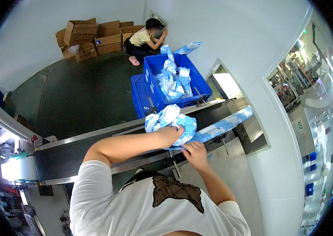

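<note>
A bunched wad of blue-and-white printed plastic film (169, 115) lies over the conveyor in front of me. My left hand (169, 136) is closed around its near side, fingers partly sunk in the folds. From the wad, a long flat strip of the same film (225, 124) runs right to an opening in the wall. My right hand (195, 153) pinches the near edge of the strip, just right of my left hand.
Beyond the conveyor (72, 151) stands a blue crate (148, 80) piled with crumpled film (171, 84), beside another blue crate (138, 96). A person (144, 39) squats by the far wall near cardboard boxes (107, 37). Metal rods (175, 167) stick out along the belt's rails.
</note>
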The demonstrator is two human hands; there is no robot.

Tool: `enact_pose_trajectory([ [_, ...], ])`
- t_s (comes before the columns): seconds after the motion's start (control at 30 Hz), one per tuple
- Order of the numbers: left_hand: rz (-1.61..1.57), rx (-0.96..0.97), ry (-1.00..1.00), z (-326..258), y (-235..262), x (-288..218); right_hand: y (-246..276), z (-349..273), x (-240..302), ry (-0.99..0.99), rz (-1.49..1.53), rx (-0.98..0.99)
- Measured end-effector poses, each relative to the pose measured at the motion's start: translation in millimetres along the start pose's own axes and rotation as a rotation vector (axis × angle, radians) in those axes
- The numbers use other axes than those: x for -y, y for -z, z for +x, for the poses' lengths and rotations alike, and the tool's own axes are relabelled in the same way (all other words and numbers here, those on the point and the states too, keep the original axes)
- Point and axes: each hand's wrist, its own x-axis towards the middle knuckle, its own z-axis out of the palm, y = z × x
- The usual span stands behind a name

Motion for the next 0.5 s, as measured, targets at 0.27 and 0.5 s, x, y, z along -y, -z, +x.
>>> enact_pose_trajectory([
  [0.27, 0.031, 0.275, -0.008, -28.9, 49.3, -7.6, 9.8, -54.1, -164.2, -0.215, -0.391, 0.282],
  [0.5, -0.681, 0.593, 0.26, -49.4, 50.5, 46.9, -11.5, -74.7, -207.0, -0.347, -0.643, 0.197],
])
